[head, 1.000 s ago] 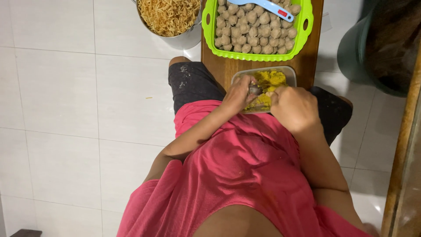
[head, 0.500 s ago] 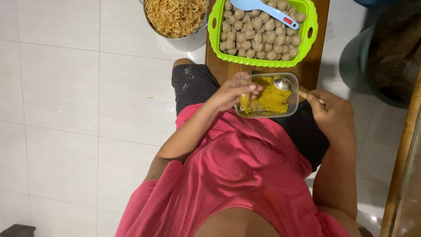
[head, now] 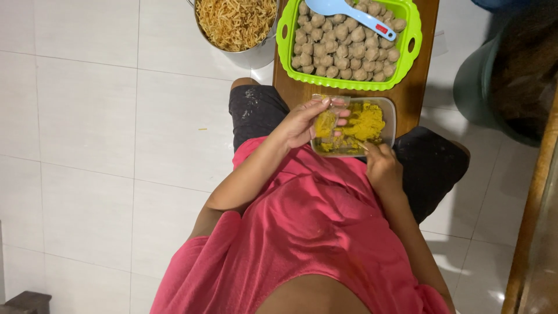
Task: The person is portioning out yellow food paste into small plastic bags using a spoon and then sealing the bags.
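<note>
My left hand [head: 305, 123] grips the left end of a clear rectangular plastic tub [head: 388, 132], fingers curled over its rim and into it. The tub holds yellow paste [head: 367, 121] and rests at the near end of a wooden board [head: 419, 96], above my lap. My right hand [head: 382, 170] is at the tub's near edge, closed around a thin utensil [head: 361, 145] whose tip lies in the paste. Most of the utensil is hidden by the hand.
Beyond the tub, a green plastic basket [head: 284, 49] holds several brown meatballs and a blue spoon [head: 356, 15]. A metal pot of fried noodles [head: 235, 23] stands on the white tile floor to the left. A dark green bin [head: 482, 87] is at the right.
My right hand swung out to the right of the tub, then came back to its near edge with the utensil in the paste. My left hand stayed on the tub's left end.
</note>
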